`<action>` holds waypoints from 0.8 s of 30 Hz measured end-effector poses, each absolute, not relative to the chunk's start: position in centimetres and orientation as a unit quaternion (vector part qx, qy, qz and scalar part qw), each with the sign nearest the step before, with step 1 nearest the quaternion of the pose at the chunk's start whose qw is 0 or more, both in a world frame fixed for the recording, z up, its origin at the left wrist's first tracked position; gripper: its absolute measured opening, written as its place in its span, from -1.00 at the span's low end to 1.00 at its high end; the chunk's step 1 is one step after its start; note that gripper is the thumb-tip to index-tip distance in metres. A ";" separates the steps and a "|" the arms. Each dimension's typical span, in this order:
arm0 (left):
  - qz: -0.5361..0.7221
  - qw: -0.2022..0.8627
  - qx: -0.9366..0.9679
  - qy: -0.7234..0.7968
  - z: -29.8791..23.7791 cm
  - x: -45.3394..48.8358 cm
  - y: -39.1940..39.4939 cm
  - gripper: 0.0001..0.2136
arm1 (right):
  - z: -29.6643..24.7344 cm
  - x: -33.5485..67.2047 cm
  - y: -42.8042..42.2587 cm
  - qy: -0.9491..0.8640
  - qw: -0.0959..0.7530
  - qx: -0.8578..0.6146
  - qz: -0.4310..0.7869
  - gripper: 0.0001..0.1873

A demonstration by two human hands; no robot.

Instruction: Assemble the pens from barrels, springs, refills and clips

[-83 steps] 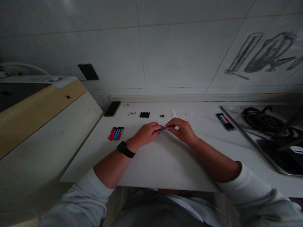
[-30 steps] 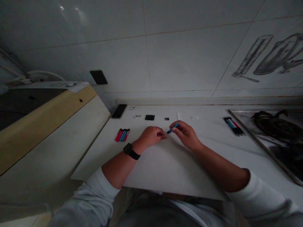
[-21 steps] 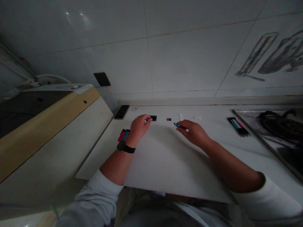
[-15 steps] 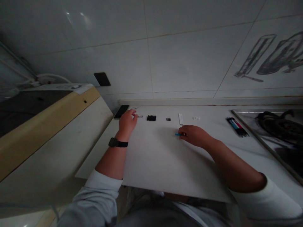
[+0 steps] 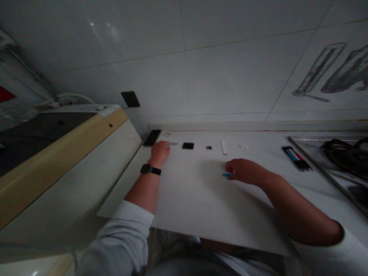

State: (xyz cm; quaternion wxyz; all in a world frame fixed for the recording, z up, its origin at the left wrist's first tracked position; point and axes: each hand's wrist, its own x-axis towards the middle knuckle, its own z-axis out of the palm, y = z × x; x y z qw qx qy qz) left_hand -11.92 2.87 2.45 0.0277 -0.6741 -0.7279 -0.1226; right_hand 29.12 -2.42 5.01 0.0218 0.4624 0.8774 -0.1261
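Observation:
On the white tabletop, my left hand (image 5: pixel 160 151) has its fingertips pinched together at the left end of a row of tiny metal pieces (image 5: pixel 174 143), which look like small springs. What lies between those fingers is too small to make out. Lower on the right, my right hand (image 5: pixel 244 170) is closed around a slim blue piece (image 5: pixel 227 174) whose end sticks out leftward; its fingers hide the rest. Beyond that hand are a white strip (image 5: pixel 224 147) and some tiny whitish pieces (image 5: pixel 243 147). A group of black ribbed pieces (image 5: pixel 188 145) and a small dark cluster (image 5: pixel 209 147) lie between my hands.
A phone (image 5: pixel 152 138) and a thin ring (image 5: pixel 167 134) lie at the back left. Several pens or pen barrels (image 5: pixel 296 158) rest beside a gas stove (image 5: pixel 342 161) on the right. A tiled wall (image 5: pixel 230 84) rises behind, and a large pale cabinet (image 5: pixel 71 180) stands left.
My left fingers, earlier apart above the table, have come down and closed at the row of metal pieces. My right hand keeps the blue piece, turned slightly and nearer me. The view has shifted a little.

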 end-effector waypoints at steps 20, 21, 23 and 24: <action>-0.134 -0.042 -0.757 -0.638 3.2 -7.6 0.8 -0.94 | 4.7 17.3 6.9 0.929 -0.023 0.360 0.081 -0.59; -0.132 -0.042 -0.758 -0.638 3.2 -7.5 0.8 -0.94 | 4.5 16.9 7.3 0.930 -0.019 0.358 0.086 -0.59; -0.127 -0.042 -0.758 -0.638 3.2 -7.5 0.7 -0.94 | 4.0 16.7 7.8 0.932 -0.015 0.352 0.085 -0.62; -0.127 -0.042 -0.759 -0.638 3.2 -7.5 0.7 -0.94 | 3.9 16.7 8.0 0.934 -0.018 0.347 0.080 -0.63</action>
